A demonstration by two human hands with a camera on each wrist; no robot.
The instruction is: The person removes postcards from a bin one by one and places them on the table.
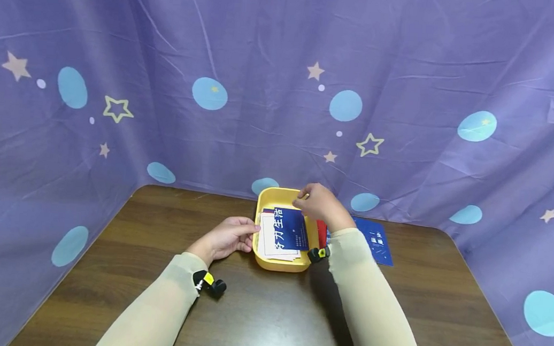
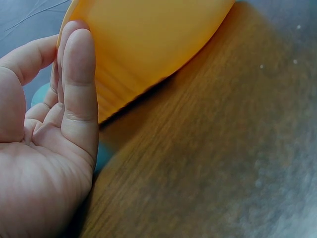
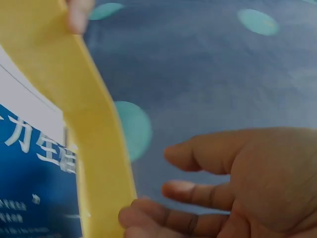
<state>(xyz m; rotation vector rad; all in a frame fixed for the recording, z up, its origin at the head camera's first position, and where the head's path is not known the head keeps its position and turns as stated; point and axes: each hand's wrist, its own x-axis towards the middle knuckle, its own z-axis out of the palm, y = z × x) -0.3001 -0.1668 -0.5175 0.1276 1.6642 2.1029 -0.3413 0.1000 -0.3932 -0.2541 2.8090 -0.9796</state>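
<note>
A yellow plastic basket (image 1: pixel 286 266) stands near the back of the table. In it lies a blue card (image 1: pixel 294 233) with white lettering, on top of white cards (image 1: pixel 267 231). My left hand (image 1: pixel 229 236) pinches the basket's left rim, thumb on the edge and fingers against the outer wall, as the left wrist view shows. Over the far right part of the basket is my right hand (image 1: pixel 320 204), its fingers loosely bent and apart with nothing between them. In the right wrist view its fingertips (image 3: pixel 132 217) overlap the basket's rim.
Right of the basket, another blue card (image 1: pixel 379 244) lies on the brown wooden table (image 1: pixel 248 310), partly behind the right forearm. Something red (image 1: pixel 321 232) shows between basket and sleeve. A purple curtain (image 1: pixel 276 49) with stars and dots hangs behind the table.
</note>
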